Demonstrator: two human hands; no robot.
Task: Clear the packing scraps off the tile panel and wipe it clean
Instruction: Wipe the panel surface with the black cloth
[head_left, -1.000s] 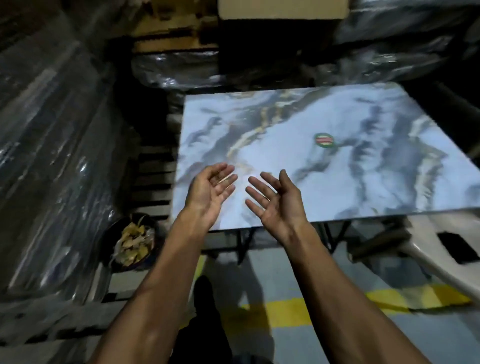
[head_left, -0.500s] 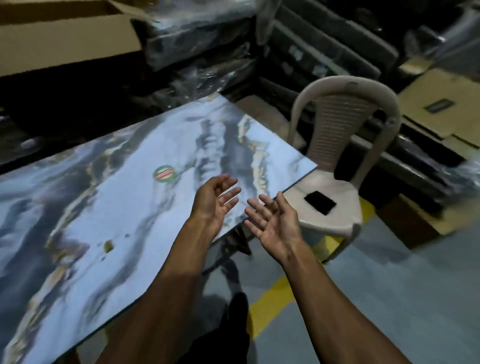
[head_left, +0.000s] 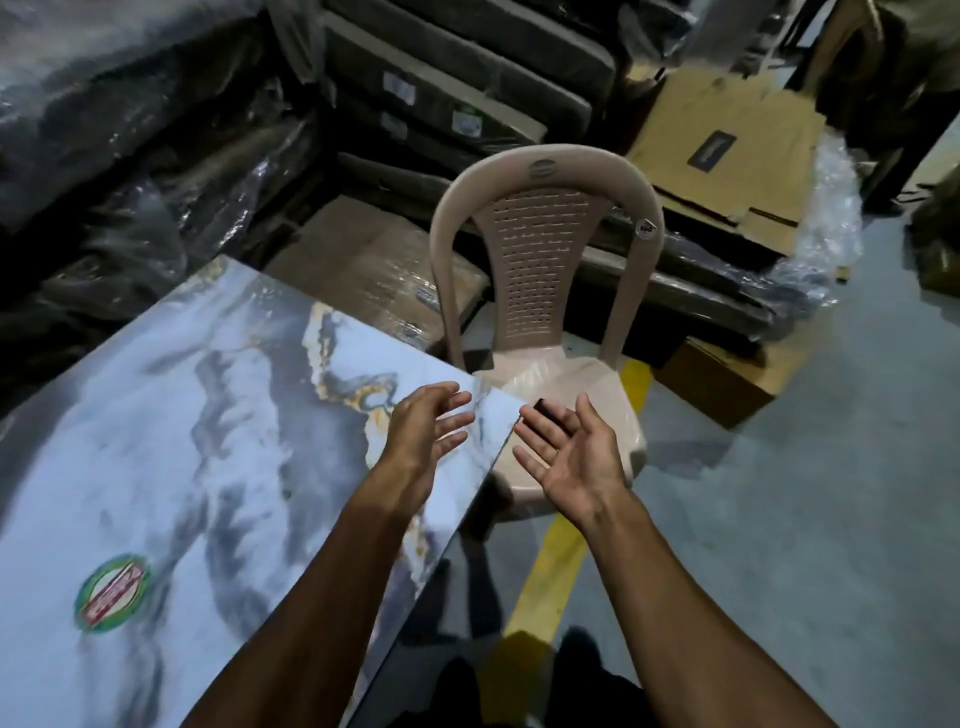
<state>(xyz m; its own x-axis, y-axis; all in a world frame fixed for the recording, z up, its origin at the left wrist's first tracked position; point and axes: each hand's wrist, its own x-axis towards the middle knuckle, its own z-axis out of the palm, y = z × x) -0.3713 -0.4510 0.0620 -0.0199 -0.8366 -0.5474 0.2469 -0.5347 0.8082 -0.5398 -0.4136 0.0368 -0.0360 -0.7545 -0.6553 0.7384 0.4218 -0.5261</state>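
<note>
The grey concrete floor (head_left: 810, 519) fills the right side of the scene, and a yellow painted line (head_left: 550, 566) runs across it from the near middle toward the far right, passing under the chair. At the far side there are stacks of goods wrapped in clear plastic film (head_left: 171, 171), and at the far right some flattened cardboard boxes (head_left: 727, 150) lean on the stacks.

The tile panel (head_left: 171, 441) lies flat on the left side, from the near left edge to a corner close to the chair. Its surface is glossy marble print, white-blue with grey and golden veins. A round green and red sticker (head_left: 113, 592) is on the near left part of the panel.

A beige plastic chair (head_left: 545, 249) stands just beside the far right corner of the panel, with its back toward the stacks. On its seat lies a small dark flat object (head_left: 545, 408), partly hidden behind the fingers; what it is I cannot tell.

Both bare forearms reach forward from the near edge. The left hand (head_left: 421, 436) is above the right corner of the panel, fingers spread and slightly curled, holding nothing. The right hand (head_left: 571, 457) is above the front of the chair seat, palm up, fingers spread apart, also empty. The two hands are near each other but do not touch.
</note>
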